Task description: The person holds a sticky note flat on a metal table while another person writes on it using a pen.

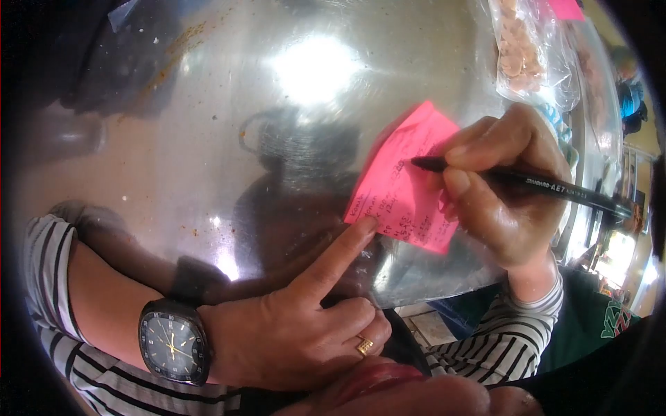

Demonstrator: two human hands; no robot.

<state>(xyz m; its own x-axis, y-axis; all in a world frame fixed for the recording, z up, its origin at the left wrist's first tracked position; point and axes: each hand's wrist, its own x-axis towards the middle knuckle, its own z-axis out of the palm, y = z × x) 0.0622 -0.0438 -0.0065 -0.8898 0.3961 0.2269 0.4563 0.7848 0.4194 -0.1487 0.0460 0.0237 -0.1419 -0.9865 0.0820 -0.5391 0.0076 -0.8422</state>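
Observation:
A pink sticky note (406, 187) with handwriting in dark ink lies tilted on the shiny metal table (208, 166). My right hand (510, 187) grips a black pen (548, 184), its tip touching or just above the writing near the middle of the note. From the lower left, my left hand (305, 326) reaches in with the index finger stretched out and its tip on the note's lower left corner. The other fingers of that hand are curled, with nothing visible in them. A black watch and a gold ring are on the left wrist and finger.
A clear plastic bag (520, 55) of pale brown pieces lies at the upper right, with another pink paper (567, 8) beside it. Dark green cloth (576, 319) shows at the lower right. A person in blue (630, 97) is at the far right.

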